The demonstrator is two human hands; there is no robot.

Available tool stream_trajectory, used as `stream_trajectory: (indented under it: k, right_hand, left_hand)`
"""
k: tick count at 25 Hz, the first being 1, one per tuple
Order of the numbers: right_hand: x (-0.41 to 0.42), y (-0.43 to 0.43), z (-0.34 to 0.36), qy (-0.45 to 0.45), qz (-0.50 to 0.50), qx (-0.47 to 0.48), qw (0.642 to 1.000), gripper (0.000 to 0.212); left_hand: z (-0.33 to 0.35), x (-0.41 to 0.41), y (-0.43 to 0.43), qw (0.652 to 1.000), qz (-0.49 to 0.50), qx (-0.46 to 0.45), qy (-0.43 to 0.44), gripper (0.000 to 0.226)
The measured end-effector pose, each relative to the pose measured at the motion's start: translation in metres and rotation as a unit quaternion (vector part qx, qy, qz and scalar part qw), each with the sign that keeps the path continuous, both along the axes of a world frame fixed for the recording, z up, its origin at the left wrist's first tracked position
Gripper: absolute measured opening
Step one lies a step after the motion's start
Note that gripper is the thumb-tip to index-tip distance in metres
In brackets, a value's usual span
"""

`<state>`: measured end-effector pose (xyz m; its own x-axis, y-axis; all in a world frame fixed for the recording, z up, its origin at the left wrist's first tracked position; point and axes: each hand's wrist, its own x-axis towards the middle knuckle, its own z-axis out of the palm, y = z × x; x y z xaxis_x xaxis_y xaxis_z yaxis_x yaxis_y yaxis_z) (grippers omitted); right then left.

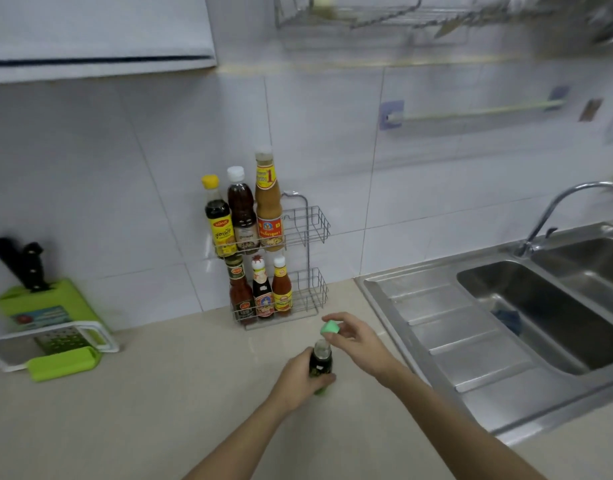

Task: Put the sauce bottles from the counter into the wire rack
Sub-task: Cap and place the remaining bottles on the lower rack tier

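A dark sauce bottle (pixel 321 361) with a green label stands on the beige counter (pixel 159 410), gripped around its body by my left hand (pixel 300 381). Its neck is uncapped. My right hand (pixel 355 336) holds its green cap (pixel 330 328) just above and right of the neck. Behind them, against the tiled wall, a two-tier wire rack (pixel 307 258) holds three bottles on the upper shelf and three on the lower. The right part of each shelf is free.
A steel sink (pixel 540 306) with drainboard and tap (pixel 568 209) fills the right side. At the left stand a green knife block (pixel 38 299) with black-handled knives and a grater. A dish rack (pixel 402 12) hangs overhead.
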<state>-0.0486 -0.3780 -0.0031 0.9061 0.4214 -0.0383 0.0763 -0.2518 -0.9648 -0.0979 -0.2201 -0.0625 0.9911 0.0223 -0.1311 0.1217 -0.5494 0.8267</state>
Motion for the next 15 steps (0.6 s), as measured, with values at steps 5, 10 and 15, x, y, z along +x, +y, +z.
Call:
stream_trajectory:
  k: [5, 10, 15]
  right_hand:
    - [0.008, 0.018, 0.040, -0.043, -0.001, 0.085, 0.995, 0.028]
    - [0.018, 0.037, 0.068, -0.113, 0.019, 0.058, 0.992, 0.030]
    - [0.021, 0.046, 0.085, -0.212, -0.003, -0.051, 0.976, 0.034]
  left_hand:
    - [0.052, 0.017, 0.015, 0.999, 0.007, -0.005, -0.053, 0.048]
    - [0.086, 0.028, 0.024, 0.995, 0.007, 0.015, -0.100, 0.043]
    - [0.102, 0.027, 0.029, 0.994, 0.015, 0.024, -0.107, 0.041]
